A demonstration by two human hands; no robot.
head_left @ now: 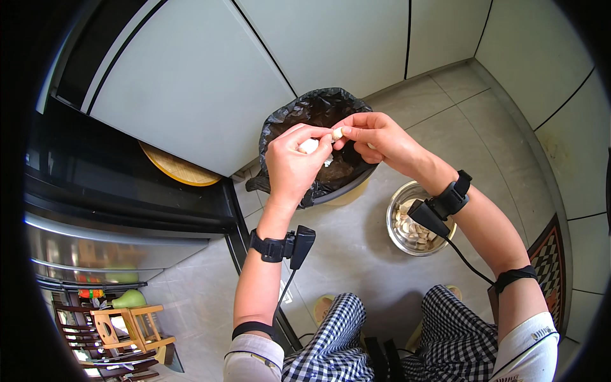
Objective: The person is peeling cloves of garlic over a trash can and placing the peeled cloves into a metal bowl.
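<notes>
Over a trash bin lined with a black bag, my two hands meet fingertip to fingertip. A small pale garlic clove sits between them, pinched by my right hand and touched by the left fingertips. My left hand is closed, with a larger white piece, which looks like garlic, held in its curled fingers. Below my right forearm, a steel bowl on the floor holds several garlic cloves. Dark, crumpled waste lies inside the bin.
Pale cabinet doors stand behind the bin, and a round wooden board leans by them at the left. Wooden chairs are at lower left. A patterned mat lies at the right. My knees are close below.
</notes>
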